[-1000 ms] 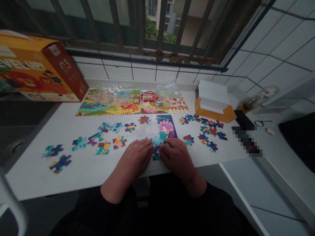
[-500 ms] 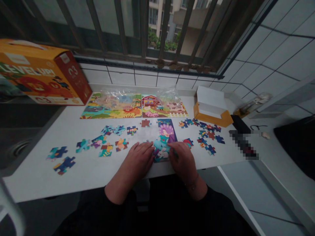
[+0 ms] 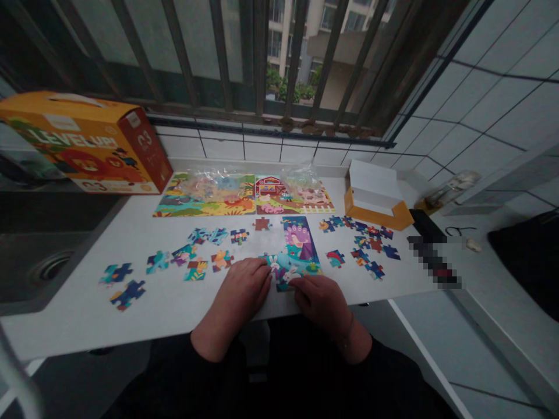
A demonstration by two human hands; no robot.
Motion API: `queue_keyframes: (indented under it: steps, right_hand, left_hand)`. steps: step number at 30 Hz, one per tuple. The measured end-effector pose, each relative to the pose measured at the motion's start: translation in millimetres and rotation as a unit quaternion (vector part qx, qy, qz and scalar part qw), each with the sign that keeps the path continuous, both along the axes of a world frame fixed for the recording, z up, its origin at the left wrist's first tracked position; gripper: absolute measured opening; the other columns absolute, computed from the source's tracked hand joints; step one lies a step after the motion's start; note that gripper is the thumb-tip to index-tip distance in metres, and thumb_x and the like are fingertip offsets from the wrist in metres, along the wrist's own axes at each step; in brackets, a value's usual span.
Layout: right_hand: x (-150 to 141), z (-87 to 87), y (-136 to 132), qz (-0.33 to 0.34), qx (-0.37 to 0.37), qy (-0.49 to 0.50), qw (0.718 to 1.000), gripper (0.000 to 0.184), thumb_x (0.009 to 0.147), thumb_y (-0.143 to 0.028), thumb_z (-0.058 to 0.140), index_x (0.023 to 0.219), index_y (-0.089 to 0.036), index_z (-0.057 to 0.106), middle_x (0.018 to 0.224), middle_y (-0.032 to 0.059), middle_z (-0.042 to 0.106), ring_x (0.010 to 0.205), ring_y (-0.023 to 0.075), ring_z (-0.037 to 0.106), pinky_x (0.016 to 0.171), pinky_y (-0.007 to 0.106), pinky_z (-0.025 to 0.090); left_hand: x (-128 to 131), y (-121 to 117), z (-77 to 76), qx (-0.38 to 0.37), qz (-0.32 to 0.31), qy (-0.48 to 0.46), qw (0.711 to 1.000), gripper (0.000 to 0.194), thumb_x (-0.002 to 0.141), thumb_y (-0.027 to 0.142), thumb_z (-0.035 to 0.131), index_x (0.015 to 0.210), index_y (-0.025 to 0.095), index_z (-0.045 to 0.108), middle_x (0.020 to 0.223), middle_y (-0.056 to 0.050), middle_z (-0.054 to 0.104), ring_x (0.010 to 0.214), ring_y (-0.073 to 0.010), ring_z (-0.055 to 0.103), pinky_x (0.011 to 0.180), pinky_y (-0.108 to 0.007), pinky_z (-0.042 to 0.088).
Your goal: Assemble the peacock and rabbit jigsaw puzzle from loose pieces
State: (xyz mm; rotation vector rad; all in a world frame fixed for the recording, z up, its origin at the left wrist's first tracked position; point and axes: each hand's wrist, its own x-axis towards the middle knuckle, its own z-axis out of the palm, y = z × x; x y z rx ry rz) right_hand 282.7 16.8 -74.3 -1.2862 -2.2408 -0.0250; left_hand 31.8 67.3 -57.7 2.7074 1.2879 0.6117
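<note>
Hands low at desk (image 3: 87, 314) front edge: left hand (image 3: 244, 288) flat, fingers loosely curled, holding nothing, beside the half-built puzzle strip (image 3: 297, 247). Right hand (image 3: 321, 297) fingers bent onto strip's near end, pressing, not pinching. Loose pieces (image 3: 187, 256) left, another cluster (image 3: 364, 241) right. Further back: two finished puzzles (image 3: 244, 195), orange tray box (image 3: 378, 198), puzzle box (image 3: 87, 142).

I count two finished puzzles (image 3: 205, 196), one half-built puzzle (image 3: 297, 247), two boxes (image 3: 87, 145), and loose pieces (image 3: 192, 256) in two scatterings.
</note>
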Motion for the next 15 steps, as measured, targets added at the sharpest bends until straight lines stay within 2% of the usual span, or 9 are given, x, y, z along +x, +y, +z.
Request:
queue_keyframes:
  steps: [5, 7, 11, 13, 15]
  right_hand:
    - [4.2, -5.0, -1.8, 0.013, 0.000, 0.027, 1.000, 0.023, 0.102, -0.016, 0.057, 0.113, -0.024, 0.075, 0.083, 0.0021, 0.078, 0.071, 0.0195, 0.071, 0.068, 0.031, 0.047]
    - [5.2, -6.4, -2.2, 0.014, -0.002, 0.029, 0.999, 0.024, 0.101, -0.017, 0.056, 0.114, -0.024, 0.075, 0.084, 0.0025, 0.079, 0.072, 0.0198, 0.073, 0.068, 0.031, 0.048]
    - [5.2, -7.0, -2.4, 0.018, -0.002, 0.033, 0.999, 0.024, 0.103, -0.017, 0.056, 0.115, -0.023, 0.075, 0.089, 0.0040, 0.082, 0.074, 0.0199, 0.075, 0.070, 0.030, 0.051]
    - [4.8, -6.5, -2.4, 0.015, 0.002, 0.037, 0.999, 0.024, 0.103, -0.017, 0.055, 0.115, -0.023, 0.075, 0.089, 0.0042, 0.082, 0.075, 0.0198, 0.076, 0.071, 0.030, 0.051]
    - [4.5, -5.7, -2.5, 0.010, 0.005, 0.038, 0.999, 0.023, 0.104, -0.017, 0.055, 0.113, -0.023, 0.076, 0.087, 0.0039, 0.081, 0.073, 0.0198, 0.076, 0.070, 0.030, 0.051]
  left_hand:
    - [-22.8, -2.8, 6.0, 0.019, 0.011, -0.004, 1.000, 0.022, 0.109, 0.025, 0.056, 0.116, 0.021, 0.077, 0.122, -0.013, 0.079, 0.110, -0.0307, 0.075, 0.094, -0.050, 0.062]
    - [-38.2, -2.5, 7.3, 0.040, 0.054, -0.016, 0.998, 0.025, 0.110, 0.028, 0.056, 0.123, 0.021, 0.075, 0.128, -0.014, 0.078, 0.117, -0.0328, 0.073, 0.101, -0.054, 0.060]
    - [-63.5, -0.1, 2.6, 0.053, 0.187, -0.015, 0.981, 0.032, 0.107, 0.032, 0.057, 0.130, 0.017, 0.072, 0.137, -0.020, 0.074, 0.127, -0.0384, 0.070, 0.110, -0.058, 0.056]
    - [-68.6, 0.4, -0.7, 0.042, 0.213, -0.011, 0.976, 0.032, 0.108, 0.034, 0.055, 0.129, 0.016, 0.072, 0.134, -0.021, 0.075, 0.125, -0.0380, 0.070, 0.110, -0.057, 0.056]
    - [-68.6, -0.3, -2.0, 0.031, 0.213, -0.010, 0.977, 0.030, 0.110, 0.036, 0.054, 0.124, 0.017, 0.073, 0.132, -0.019, 0.077, 0.122, -0.0364, 0.071, 0.109, -0.055, 0.056]
